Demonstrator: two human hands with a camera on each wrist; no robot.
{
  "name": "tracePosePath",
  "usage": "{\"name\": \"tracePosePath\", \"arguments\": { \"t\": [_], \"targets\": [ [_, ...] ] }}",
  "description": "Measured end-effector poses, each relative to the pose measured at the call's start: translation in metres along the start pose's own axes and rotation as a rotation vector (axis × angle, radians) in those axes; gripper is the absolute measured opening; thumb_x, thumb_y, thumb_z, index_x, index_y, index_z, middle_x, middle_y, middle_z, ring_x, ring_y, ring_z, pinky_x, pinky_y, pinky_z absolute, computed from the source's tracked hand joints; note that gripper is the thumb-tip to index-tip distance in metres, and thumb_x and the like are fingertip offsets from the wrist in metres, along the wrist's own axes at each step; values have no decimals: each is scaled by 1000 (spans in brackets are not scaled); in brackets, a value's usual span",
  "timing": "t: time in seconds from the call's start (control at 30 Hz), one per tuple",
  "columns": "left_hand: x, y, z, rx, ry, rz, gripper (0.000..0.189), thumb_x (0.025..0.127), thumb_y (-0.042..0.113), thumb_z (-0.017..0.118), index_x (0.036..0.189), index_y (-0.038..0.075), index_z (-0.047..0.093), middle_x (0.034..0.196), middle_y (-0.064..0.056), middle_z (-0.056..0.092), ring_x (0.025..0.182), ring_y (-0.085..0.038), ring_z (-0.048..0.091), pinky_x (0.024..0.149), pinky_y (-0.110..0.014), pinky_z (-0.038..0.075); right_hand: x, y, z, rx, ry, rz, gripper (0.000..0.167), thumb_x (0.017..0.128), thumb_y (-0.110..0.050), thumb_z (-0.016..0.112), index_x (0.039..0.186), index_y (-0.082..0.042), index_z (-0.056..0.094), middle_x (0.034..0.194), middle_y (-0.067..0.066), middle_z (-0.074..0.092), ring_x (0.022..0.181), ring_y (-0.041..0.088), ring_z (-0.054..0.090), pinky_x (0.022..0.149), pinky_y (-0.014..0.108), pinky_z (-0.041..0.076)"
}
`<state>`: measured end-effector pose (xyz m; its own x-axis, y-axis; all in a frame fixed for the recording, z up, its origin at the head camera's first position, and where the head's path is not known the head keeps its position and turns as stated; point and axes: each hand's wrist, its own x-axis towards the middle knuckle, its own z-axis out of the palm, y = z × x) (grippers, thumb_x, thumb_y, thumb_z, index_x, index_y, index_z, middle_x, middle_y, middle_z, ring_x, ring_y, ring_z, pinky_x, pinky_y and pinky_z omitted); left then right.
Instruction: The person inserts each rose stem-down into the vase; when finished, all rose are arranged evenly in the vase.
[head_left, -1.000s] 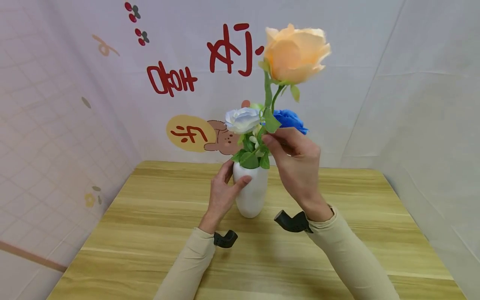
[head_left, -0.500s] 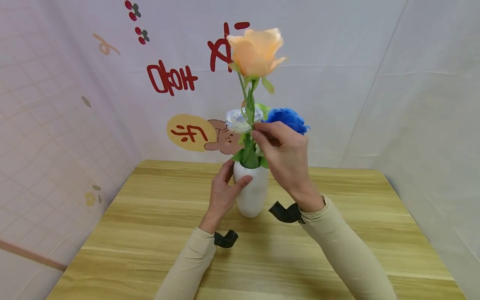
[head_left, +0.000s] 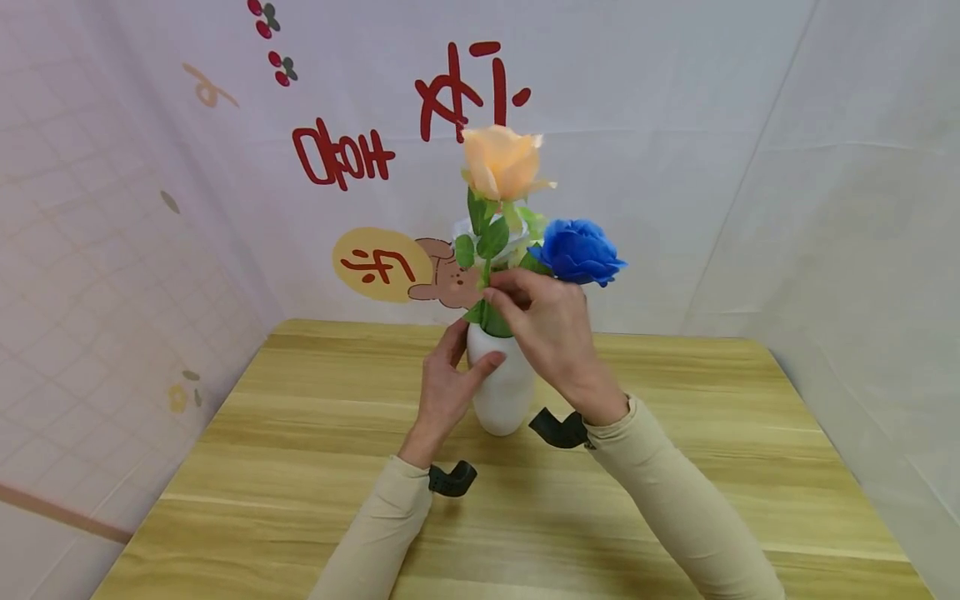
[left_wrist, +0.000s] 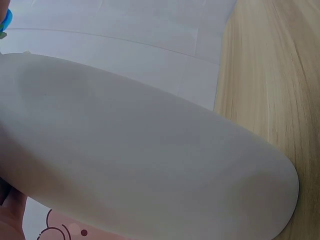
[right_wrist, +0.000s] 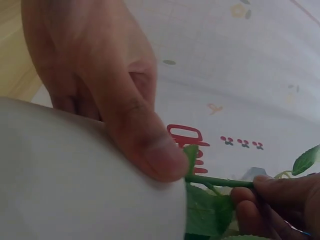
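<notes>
A white vase (head_left: 504, 396) stands upright on the table, and my left hand (head_left: 447, 379) grips its upper left side, thumb across the front. Above the vase mouth my right hand (head_left: 551, 329) pinches the green stem (right_wrist: 225, 181) of a peach rose (head_left: 501, 162) between thumb and fingertips. In the right wrist view that stem runs down past the vase rim. Behind the peach rose, a pale white-blue rose (head_left: 461, 232) is partly hidden. A blue rose (head_left: 581, 252) leans out to the right. Green leaves (head_left: 492, 239) crowd around the stems.
The wood-grain table (head_left: 300, 433) lies under both arms. A white backdrop cloth (head_left: 660, 167) with red lettering and a cartoon bear (head_left: 453, 283) hangs behind. Dark curved devices (head_left: 558, 427) are strapped to both wrists.
The peach rose has moved left and then down, its stem sinking toward the vase mouth. My right hand has moved left and lower with it. My left hand stays on the vase.
</notes>
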<state>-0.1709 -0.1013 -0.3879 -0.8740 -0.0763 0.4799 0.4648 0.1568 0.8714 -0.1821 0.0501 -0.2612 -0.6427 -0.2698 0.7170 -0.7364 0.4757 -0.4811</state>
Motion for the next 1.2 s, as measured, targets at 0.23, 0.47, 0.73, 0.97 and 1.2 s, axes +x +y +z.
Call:
{"name": "tracePosePath", "arguments": {
  "t": [0.23, 0.47, 0.73, 0.97, 1.2],
  "targets": [
    [-1, -1, -1, -28, -8, 15, 71, 92, 41, 79, 149, 8, 53, 148, -11, 56, 138, -24, 53, 118, -41, 41, -3, 2, 1, -25, 0, 9, 15, 93, -12, 79, 103, 0, 79, 92, 9, 79, 79, 20, 76, 68, 38, 63],
    [-1, -1, 0, -5, -3, 26, 66, 93, 30, 80, 149, 9, 52, 149, -10, 55, 139, -23, 53, 117, -41, 41, -5, 4, 3, -84, -34, -14, 13, 94, -11, 79, 102, -1, 79, 91, 9, 78, 76, 21, 74, 65, 37, 61],
    [1, 1, 0, -11, 10, 16, 64, 93, 21, 82, 149, 9, 54, 150, -9, 55, 140, -21, 51, 117, -38, 41, -14, 7, 12, -144, -170, 31, 13, 95, -14, 78, 103, -5, 81, 95, 5, 79, 84, 23, 75, 72, 41, 62],
    [0, 0, 0, 14, 3, 80, 63, 93, 17, 80, 149, 5, 53, 149, -13, 56, 139, -25, 53, 116, -40, 42, -19, 8, 11, -95, -117, 46, 15, 96, -17, 77, 105, -5, 81, 94, 5, 79, 81, 21, 75, 68, 38, 60],
    [0, 1, 0, 41, -4, 68, 66, 95, 31, 78, 149, 4, 52, 148, -15, 56, 138, -26, 53, 115, -41, 43, -16, 6, 10, -34, 24, 0, 17, 98, -18, 75, 108, -5, 80, 93, 7, 79, 74, 17, 73, 62, 33, 60]
  ]
}}
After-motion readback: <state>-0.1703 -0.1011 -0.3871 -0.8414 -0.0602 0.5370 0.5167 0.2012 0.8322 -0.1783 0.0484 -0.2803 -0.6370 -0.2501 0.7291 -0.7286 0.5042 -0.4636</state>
